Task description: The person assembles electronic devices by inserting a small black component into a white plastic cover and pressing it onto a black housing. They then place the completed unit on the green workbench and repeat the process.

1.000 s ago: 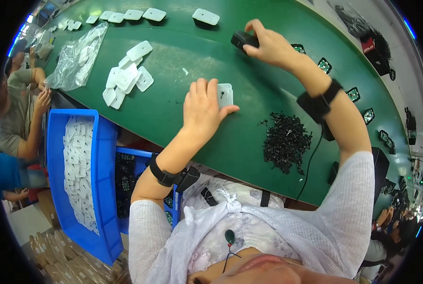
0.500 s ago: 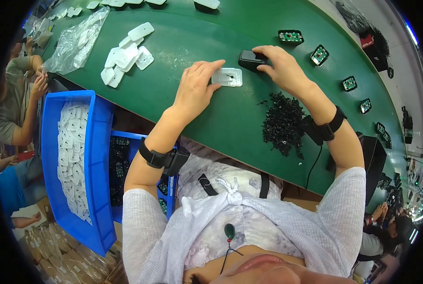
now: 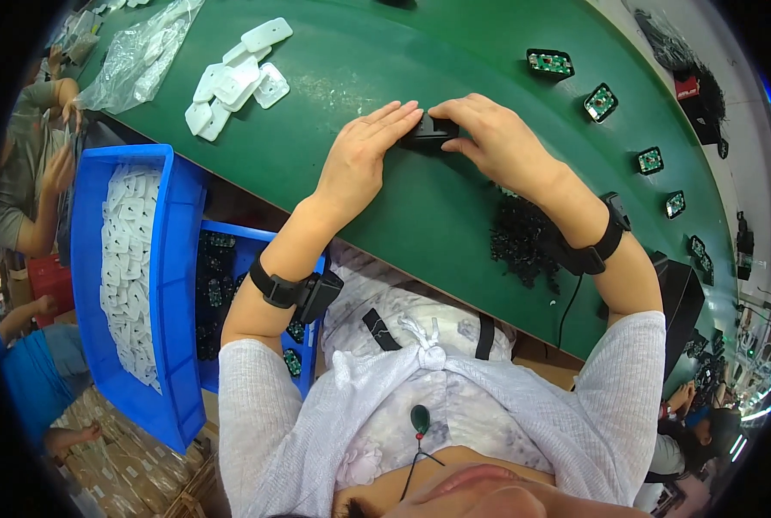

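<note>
A small black plastic case sits low over the green table between my two hands. With its thumb and fingers, my right hand grips the right end of the case. My left hand presses its fingers, held close together, against the left end. The white plastic cover that lay here is out of sight, covered by the case and my hands. Below my right wrist lies a heap of small black parts. A pile of white covers rests farther left.
Open black cases with green circuit boards line the table's right side. A clear plastic bag lies at the far left. Blue bins beside me hold white covers and circuit boards. Other people sit at both sides.
My right hand has brought the black case left, over the white cover. My left hand has shifted slightly right and now touches the case. The white cover has gone from view.
</note>
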`<action>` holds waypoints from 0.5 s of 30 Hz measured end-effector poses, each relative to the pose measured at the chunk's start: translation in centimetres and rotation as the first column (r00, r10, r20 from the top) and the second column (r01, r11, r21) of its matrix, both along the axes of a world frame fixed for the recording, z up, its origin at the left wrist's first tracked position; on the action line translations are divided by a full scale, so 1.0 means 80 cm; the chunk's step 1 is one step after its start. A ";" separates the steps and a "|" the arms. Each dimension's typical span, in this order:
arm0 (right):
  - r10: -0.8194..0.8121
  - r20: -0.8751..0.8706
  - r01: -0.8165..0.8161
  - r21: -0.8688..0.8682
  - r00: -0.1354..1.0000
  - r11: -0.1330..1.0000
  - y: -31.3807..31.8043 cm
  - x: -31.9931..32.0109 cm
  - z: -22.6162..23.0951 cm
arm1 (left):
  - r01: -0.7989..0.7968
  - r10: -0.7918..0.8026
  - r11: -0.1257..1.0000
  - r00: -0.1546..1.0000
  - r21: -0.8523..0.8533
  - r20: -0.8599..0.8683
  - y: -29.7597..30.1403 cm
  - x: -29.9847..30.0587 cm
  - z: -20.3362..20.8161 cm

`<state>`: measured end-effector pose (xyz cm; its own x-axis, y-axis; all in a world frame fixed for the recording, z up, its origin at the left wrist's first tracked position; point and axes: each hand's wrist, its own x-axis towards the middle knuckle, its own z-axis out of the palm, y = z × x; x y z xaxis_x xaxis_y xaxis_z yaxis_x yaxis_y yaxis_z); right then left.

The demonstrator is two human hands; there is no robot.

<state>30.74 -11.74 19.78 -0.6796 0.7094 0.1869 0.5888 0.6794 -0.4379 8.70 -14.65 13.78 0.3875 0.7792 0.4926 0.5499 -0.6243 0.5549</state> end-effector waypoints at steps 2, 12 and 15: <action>-0.002 -0.007 0.002 0.062 1.000 0.998 -0.002 -0.001 -0.005 | -0.004 0.005 1.000 0.999 0.024 -0.039 0.001 0.000 0.000; -0.060 -0.079 0.072 0.164 0.995 0.984 -0.001 -0.002 -0.009 | -0.058 0.113 0.981 0.947 0.187 -0.299 -0.006 0.017 0.015; -0.158 -0.076 0.123 -0.337 0.985 0.933 0.030 0.000 0.006 | -0.099 0.159 0.971 0.947 0.217 -0.279 0.010 0.022 0.009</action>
<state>30.76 -9.33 20.28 -0.5583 0.8295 -0.0118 0.6092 0.4003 -0.6846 10.46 -13.88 14.49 0.4403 0.7304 0.5221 0.7521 -0.6177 0.2299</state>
